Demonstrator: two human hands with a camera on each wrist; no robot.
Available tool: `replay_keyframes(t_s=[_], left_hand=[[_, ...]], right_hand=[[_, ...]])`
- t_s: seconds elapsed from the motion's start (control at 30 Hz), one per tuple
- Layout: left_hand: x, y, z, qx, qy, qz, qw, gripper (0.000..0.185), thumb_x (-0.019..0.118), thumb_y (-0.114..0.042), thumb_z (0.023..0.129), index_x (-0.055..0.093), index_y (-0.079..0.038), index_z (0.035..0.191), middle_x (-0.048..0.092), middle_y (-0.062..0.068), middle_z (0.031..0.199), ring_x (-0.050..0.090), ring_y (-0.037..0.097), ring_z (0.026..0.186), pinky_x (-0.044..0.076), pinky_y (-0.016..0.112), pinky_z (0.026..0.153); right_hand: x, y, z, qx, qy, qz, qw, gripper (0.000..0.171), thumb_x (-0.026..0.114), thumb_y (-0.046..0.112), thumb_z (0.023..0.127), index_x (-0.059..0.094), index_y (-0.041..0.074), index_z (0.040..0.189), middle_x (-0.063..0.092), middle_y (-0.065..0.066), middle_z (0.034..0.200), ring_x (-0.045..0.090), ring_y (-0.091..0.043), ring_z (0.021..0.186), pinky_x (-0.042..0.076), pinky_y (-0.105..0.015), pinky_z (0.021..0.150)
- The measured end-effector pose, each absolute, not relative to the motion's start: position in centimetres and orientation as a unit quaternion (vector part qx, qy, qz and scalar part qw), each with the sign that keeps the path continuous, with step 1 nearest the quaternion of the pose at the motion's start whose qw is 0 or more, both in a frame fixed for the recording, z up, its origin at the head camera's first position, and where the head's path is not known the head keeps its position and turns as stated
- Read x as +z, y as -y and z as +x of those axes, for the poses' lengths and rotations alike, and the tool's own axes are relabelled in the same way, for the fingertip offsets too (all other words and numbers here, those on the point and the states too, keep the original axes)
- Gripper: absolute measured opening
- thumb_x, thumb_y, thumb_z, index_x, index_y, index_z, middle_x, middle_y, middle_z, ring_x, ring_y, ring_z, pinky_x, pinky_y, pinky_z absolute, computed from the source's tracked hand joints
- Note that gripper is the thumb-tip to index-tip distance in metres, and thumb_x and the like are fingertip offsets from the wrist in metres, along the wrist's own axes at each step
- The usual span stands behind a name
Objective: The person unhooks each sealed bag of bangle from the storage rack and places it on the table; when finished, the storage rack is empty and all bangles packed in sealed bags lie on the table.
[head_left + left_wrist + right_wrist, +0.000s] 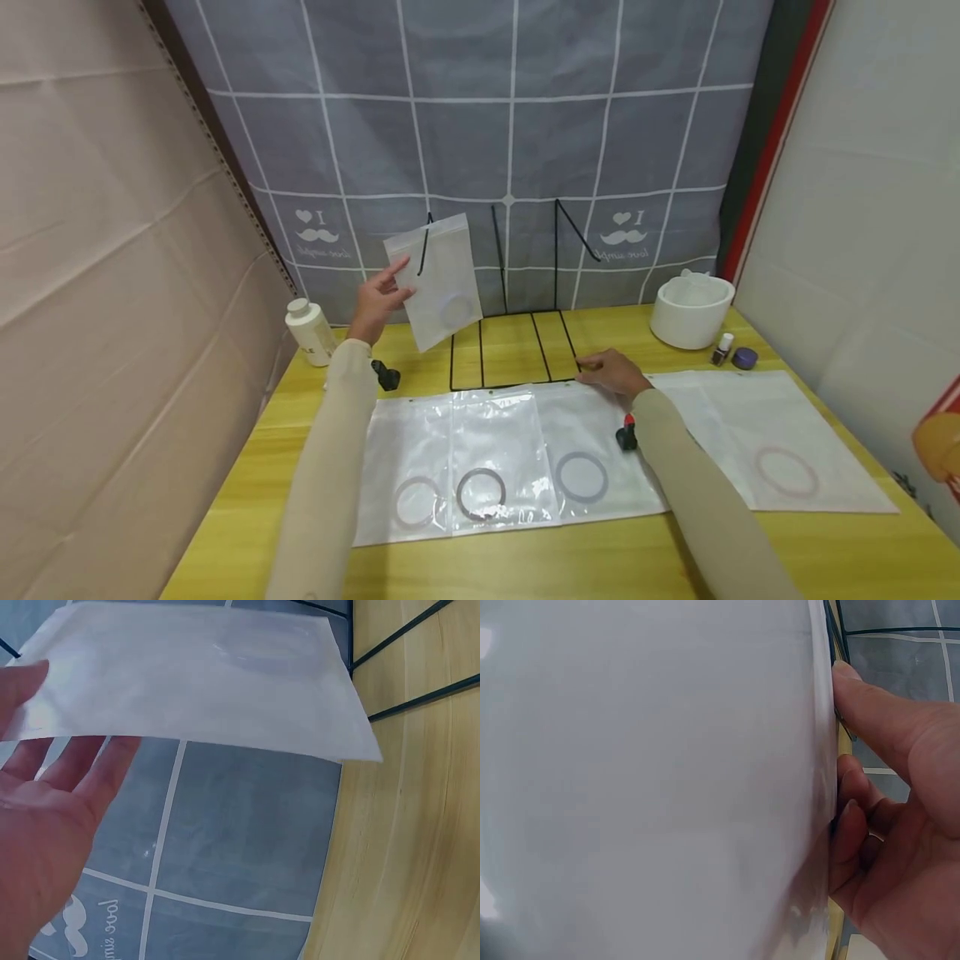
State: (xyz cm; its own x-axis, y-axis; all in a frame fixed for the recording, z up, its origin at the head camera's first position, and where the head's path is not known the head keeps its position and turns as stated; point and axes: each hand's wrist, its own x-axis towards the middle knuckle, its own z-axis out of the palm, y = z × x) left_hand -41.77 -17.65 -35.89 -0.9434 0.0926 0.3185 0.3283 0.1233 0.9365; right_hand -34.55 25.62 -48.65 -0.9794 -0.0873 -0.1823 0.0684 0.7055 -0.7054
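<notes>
Backdrop: a grey cloth with a white grid [465,125] hangs behind the worktop, printed with moustache motifs.
Worktop: yellow wood [525,558], running from the cloth toward the person.
Flat bags: a row of clear bags [495,454] lies across the middle, each with a ring inside; another clear bag with a pinkish ring [780,450] lies to the right.
Wire rack: a black wire rack [517,333] stands at the back, its base on the wood, its uprights against the cloth.
Raised bag: a frosted bag [438,279] with a faint ring inside is held up in the air, left of the rack and above the worktop.
White bowl: a white bowl [690,310] sits back right.
Left hand: the left hand [378,300] pinches the raised bag's left edge, thumb on the front, fingers behind.
Right hand: the right hand [611,371] rests at the top edge of the flat bags beside the rack's base, fingers loosely curled, nothing plainly gripped.
Bottle: a small white bottle [309,331] stands back left.
</notes>
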Motion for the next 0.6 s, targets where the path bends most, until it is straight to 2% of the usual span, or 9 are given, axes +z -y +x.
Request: replay_keyframes(t_s=[0.2,0.37,0.47,0.6], left_hand=[[-35.9,17.1,-41.5,-0.673,0.717,-0.137,0.117,0.059,0.072,0.006,0.090,0.059,-0.014,0.144,0.059,0.022,0.138,0.069,0.008,0.094,0.055,0.020,0.066],[-36.1,16.8,-40.7,-0.671,0.712,-0.143,0.151,0.055,0.072,0.008,0.088,0.063,-0.009,0.139,0.062,0.024,0.132,0.069,0.008,0.089,0.054,0.018,0.066],[-36.5,17.0,-39.7,-0.677,0.705,-0.150,0.151,0.053,0.072,0.007,0.089,0.063,-0.009,0.138,0.065,0.023,0.130,0.068,0.008,0.086,0.055,0.018,0.065],[-37.2,17.8,-38.1,-0.681,0.697,-0.169,0.150,0.053,0.074,0.006,0.088,0.064,-0.008,0.138,0.070,0.014,0.124,0.064,0.007,0.076,0.053,0.019,0.060]], right_hand=[[-48.9,-25.7,-34.7,-0.387,-0.917,-0.005,0.101,0.056,0.074,0.035,0.093,0.059,0.016,0.143,0.053,-0.020,0.146,0.051,-0.038,0.130,0.040,-0.057,0.107],[-49.0,-25.7,-34.8,-0.385,-0.917,-0.004,0.103,0.057,0.075,0.036,0.093,0.059,0.016,0.143,0.053,-0.020,0.147,0.050,-0.039,0.132,0.039,-0.058,0.107],[-48.9,-25.6,-34.8,-0.388,-0.916,0.003,0.105,0.057,0.075,0.036,0.092,0.059,0.017,0.143,0.052,-0.019,0.147,0.050,-0.038,0.131,0.039,-0.058,0.108],[-48.8,-25.6,-34.6,-0.391,-0.914,0.008,0.108,0.057,0.074,0.036,0.093,0.057,0.018,0.145,0.051,-0.019,0.149,0.050,-0.038,0.131,0.038,-0.058,0.108]])
